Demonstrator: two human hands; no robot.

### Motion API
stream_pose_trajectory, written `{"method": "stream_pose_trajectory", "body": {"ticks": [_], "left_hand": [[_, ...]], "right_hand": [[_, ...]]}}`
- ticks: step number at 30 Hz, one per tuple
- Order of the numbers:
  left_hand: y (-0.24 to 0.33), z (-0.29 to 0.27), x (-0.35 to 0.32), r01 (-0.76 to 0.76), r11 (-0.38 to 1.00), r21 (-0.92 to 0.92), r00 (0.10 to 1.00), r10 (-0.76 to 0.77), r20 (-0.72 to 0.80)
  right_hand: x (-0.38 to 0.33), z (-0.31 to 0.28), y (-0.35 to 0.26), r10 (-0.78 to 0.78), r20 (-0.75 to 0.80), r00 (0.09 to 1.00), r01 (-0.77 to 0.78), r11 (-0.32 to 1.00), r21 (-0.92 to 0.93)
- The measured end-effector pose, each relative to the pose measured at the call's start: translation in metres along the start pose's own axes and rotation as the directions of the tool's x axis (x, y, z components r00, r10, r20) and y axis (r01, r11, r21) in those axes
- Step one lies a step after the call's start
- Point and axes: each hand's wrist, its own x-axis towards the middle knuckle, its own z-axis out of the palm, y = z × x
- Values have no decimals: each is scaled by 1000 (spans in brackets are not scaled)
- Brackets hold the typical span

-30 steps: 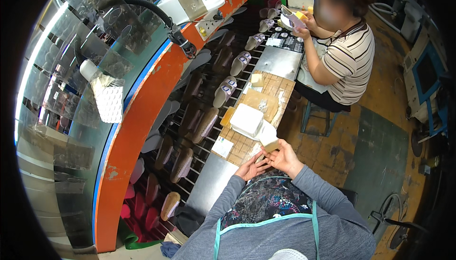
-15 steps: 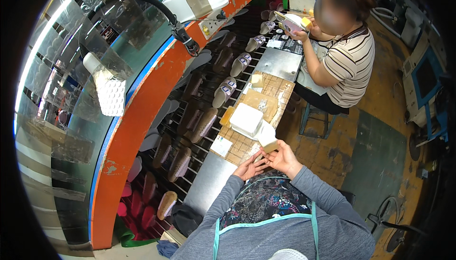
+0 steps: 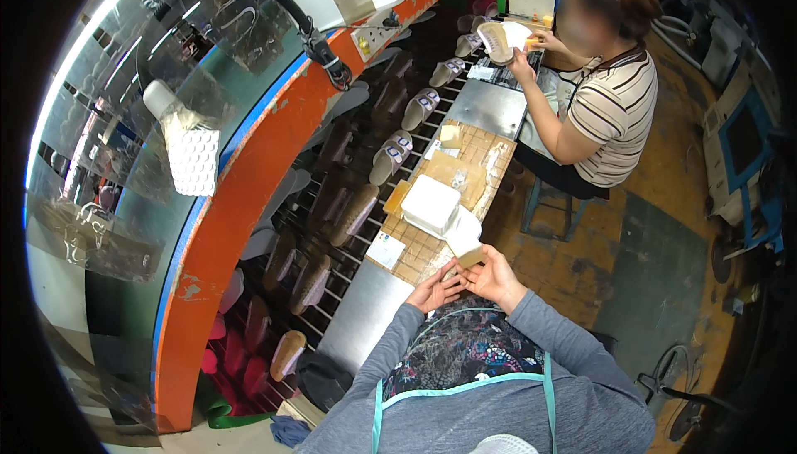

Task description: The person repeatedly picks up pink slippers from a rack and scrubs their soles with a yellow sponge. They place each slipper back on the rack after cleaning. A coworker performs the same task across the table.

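Note:
In front of my apron, at the near edge of the bench, my two hands meet at the fingertips. My left hand lies palm up with its fingers stretched apart. Over its fingertips, my right hand has its fingers curled in; whatever they grip is too small or hidden to make out. A tan sponge-like block touches the right fingers. Just beyond it are a white, softly creased piece and a white square tub. Left of the tub sits a yellow block.
A narrow bench carries a white card and another pale block. Along its left runs a bar rack with several slippers, beside an orange-edged machine. At the far end a seated co-worker handles a slipper.
The co-worker has turned the slipper so its tan face and white part show. My hands have barely moved, staying together at the bench edge. The view has shifted slightly.

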Motion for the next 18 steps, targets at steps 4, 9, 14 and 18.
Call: {"method": "stream_pose_trajectory", "body": {"ticks": [4,9,14,18], "left_hand": [[4,6,-1,7,999,33,1000,-8,16],[7,8,-1,5,1000,28,1000,-6,27],[0,-8,3,35,998,57,999,-36,15],[-2,-12,5,25,999,45,1000,-24,-10]], "right_hand": [[-2,-1,-3,-24,-25,999,24,1000,4],[5,2,-5,-14,-20,1000,14,1000,9],[13,1,4,41,-16,999,-41,999,-27],[15,0,1,68,-18,998,-68,998,-17]]}}
